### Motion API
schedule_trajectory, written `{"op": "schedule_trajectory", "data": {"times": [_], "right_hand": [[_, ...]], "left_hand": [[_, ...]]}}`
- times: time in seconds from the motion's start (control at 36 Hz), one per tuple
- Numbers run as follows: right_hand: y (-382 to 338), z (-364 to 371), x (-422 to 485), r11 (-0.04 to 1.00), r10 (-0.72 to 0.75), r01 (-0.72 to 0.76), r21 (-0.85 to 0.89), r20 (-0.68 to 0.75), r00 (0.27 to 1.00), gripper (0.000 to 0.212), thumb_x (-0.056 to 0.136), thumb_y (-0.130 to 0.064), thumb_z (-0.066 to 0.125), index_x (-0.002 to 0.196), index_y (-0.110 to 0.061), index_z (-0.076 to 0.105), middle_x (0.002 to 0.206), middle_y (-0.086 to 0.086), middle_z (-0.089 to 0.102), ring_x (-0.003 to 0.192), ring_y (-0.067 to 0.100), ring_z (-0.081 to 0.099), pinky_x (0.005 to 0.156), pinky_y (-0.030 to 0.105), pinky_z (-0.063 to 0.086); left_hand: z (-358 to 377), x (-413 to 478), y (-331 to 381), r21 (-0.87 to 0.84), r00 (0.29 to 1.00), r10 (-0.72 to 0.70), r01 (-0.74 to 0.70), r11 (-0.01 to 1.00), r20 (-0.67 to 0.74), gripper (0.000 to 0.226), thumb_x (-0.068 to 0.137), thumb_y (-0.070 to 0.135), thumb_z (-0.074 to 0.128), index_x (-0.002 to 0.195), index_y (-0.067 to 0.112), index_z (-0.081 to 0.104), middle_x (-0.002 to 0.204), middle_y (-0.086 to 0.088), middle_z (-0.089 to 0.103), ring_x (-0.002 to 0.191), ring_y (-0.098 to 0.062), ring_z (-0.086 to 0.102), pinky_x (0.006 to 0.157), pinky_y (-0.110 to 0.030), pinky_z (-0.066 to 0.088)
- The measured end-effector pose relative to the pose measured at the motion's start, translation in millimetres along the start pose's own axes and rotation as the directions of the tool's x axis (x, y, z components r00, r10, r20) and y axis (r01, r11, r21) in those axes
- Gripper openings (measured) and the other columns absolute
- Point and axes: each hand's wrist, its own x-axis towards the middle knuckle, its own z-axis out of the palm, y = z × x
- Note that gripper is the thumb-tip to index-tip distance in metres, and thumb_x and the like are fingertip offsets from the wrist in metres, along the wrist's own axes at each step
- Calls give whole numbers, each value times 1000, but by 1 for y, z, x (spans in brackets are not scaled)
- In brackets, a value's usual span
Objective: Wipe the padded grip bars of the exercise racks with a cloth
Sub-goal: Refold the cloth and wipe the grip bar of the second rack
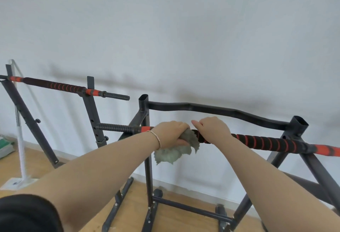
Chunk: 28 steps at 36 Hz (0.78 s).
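Left hand grips fuzzy grey cloth round spiral-striped foam bar.

Soft, even light filled the scene, bright without glare. The plain pale grey wall was flatly lit and dimmed slightly toward the upper left corner. Blurred grey shadows lay on it in a faint band across the middle of the frame, just above the black-and-red spiral-wrapped padded bar and the bent black metal crossbar. The wide lens leaned the black steel rack legs outward at both edges. Detail was slightly smeared: the fuzzy grey-green cloth looked soft, and the black sleeve at lower left showed no texture.
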Motion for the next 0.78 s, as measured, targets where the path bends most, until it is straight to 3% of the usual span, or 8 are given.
{"op": "schedule_trajectory", "data": {"times": [0.19, 0.33, 0.39, 0.5, 0.58, 0.64, 0.72, 0.78], "right_hand": [[4, 1, 1, 987, -57, 63, -149, 47, 997, 58, 102, -50, 20, 70, -11, 51, 58, 0, 47, 55, 18, 44, 49, 30, 30], [6, -3, 4, 992, -119, 114, 63, 85, 989, 63, 95, -66, 31, 65, -16, 55, 65, -2, 63, 59, 15, 57, 55, 33, 46], [7, -6, 5, 968, -221, 206, 144, 103, 970, 49, 91, -68, 45, 75, -26, 64, 79, -9, 66, 70, 7, 61, 65, 34, 53], [4, -10, 8, 892, -358, 353, 282, -36, 933, 13, 93, -38, 62, 85, -29, 67, 92, -14, 62, 85, 2, 60, 77, 30, 52], [1, -19, 8, 880, -265, 263, 396, -50, 963, 15, 97, -38, 53, 84, -34, 59, 83, -14, 63, 72, 1, 58, 60, 21, 43], [1, -28, 7, 830, -198, 196, 521, -53, 979, 14, 98, -39, 49, 88, -35, 58, 81, -12, 66, 73, 1, 60, 62, 21, 43], [0, -40, 4, 682, -124, 112, 722, -36, 992, 12, 99, -37, 54, 96, -28, 63, 88, -9, 71, 75, 11, 67, 63, 24, 50], [-1, -44, 2, 538, -133, 47, 842, 30, 991, 15, 99, -32, 59, 100, -19, 65, 83, -5, 71, 59, 21, 65, 55, 27, 52]], "left_hand": [[-19, -1, -26, -167, 996, -85, 89, 982, 26, 45, 94, 63, 46, 96, 19, 57, 85, 5, 62, 82, -17, 58, 72, -33, 46], [-32, 3, -39, -318, 972, -227, 195, 928, -67, 37, 86, 58, 63, 77, 25, 47, 76, 6, 58, 68, -11, 53, 58, -28, 37], [-34, 4, -42, -359, 959, -277, 236, 903, -66, 38, 83, 57, 68, 77, 25, 47, 76, 7, 57, 68, -11, 51, 59, -28, 37], [-36, 6, -44, -396, 951, -309, 278, 875, -15, 34, 82, 54, 70, 79, 27, 51, 80, 8, 58, 71, -9, 53, 61, -27, 39], [-50, 2, -48, -487, 951, -306, 287, 825, 42, 27, 77, 55, 71, 76, 33, 56, 75, 15, 60, 68, -5, 54, 62, -25, 41], [-65, -4, -51, -531, 958, -273, 277, 801, 87, 23, 73, 57, 72, 73, 38, 60, 66, 22, 58, 60, 2, 52, 63, -24, 41], [-81, -14, -56, -601, 967, -215, 253, 758, 136, 21, 71, 53, 76, 79, 38, 64, 77, 15, 67, 69, -1, 58, 67, -24, 47], [-85, -19, -56, -637, 973, -183, 231, 735, 142, 24, 72, 49, 79, 84, 34, 64, 79, 14, 70, 69, 0, 61, 62, -17, 47]]}}
